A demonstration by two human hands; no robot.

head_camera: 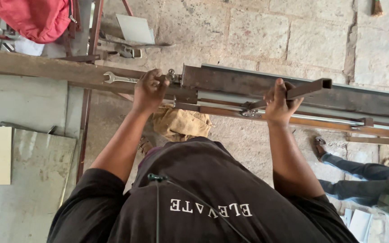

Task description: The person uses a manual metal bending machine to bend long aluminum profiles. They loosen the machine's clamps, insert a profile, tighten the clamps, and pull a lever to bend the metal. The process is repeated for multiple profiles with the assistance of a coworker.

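Here the left hand [150, 89] is closed round the handle of a spanner [121, 79], whose long axis runs sideways, its open end pointing away to that hand's outer side. The right hand [279, 102] is wrapped round a square steel tube [306, 89] slanting off to its right, against the long metal frame [293, 92].
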